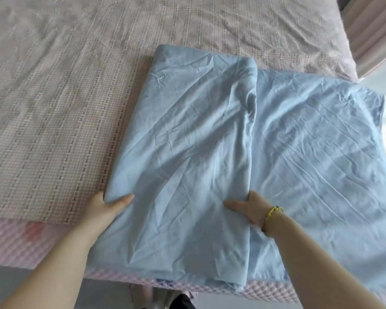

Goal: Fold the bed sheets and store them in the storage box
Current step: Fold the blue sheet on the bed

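A light blue bed sheet [210, 139] lies partly folded on the bed, its left part doubled over into a thick panel and its right part spread flat toward the bed's right edge. My left hand [107, 205] grips the folded panel's left edge, thumb on top and fingers under the cloth. My right hand [246, 207] grips the panel's right edge where it meets the flat part, thumb on top. The sheet's near end hangs over the front of the mattress. No storage box is in view.
The bed is covered with a pink checked cover [65, 97] that stretches left and back. The quilted pink mattress side [13, 241] runs along the front. Pale curtains [370, 30] hang at the right. Grey floor [31, 286] shows below.
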The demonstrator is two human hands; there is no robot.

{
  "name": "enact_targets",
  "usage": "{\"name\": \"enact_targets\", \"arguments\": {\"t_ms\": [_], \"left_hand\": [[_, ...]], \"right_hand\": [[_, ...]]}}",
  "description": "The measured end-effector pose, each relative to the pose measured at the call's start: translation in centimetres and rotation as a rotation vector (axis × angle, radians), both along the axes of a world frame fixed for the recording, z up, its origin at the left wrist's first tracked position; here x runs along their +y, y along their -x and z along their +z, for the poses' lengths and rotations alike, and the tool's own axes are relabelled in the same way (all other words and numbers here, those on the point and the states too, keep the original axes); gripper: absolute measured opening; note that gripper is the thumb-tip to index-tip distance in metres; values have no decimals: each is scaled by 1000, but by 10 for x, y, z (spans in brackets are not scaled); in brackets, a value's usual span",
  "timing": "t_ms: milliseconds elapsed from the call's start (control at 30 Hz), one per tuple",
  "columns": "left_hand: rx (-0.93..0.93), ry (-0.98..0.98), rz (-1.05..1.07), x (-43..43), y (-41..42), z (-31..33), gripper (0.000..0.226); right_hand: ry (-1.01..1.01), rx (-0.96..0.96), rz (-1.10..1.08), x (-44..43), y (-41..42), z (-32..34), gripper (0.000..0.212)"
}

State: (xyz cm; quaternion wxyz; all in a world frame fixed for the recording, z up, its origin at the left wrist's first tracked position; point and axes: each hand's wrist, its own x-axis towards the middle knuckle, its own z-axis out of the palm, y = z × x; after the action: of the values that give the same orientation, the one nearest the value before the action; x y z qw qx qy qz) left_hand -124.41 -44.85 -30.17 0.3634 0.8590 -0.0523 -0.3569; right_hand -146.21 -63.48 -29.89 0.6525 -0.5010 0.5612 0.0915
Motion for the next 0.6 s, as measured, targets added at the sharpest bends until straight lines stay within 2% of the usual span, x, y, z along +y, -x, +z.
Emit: {"name": "enact_targets", "arguments": {"t_ms": [67, 133, 233, 400, 533, 600], "left_hand": [[-58, -22, -22, 4, 6, 0, 31], [-109, -54, -50, 7, 9, -2, 38], [-153, -106, -99, 13, 14, -3, 43], [-174, -41, -94, 42, 16, -10, 27], [-209, 23, -76, 53, 14, -7, 37], [-259, 80, -74, 51, 14, -1, 32]], "right_hand": [[185, 29, -39, 15, 11, 4, 8], [330, 16, -143, 22, 21, 7, 8], [409, 64, -272, 36, 31, 2, 26], [641, 255, -140, 66, 32, -4, 62], [828, 465, 136, 82, 27, -5, 58], [931, 461, 282, 88, 25, -9, 54]]}}
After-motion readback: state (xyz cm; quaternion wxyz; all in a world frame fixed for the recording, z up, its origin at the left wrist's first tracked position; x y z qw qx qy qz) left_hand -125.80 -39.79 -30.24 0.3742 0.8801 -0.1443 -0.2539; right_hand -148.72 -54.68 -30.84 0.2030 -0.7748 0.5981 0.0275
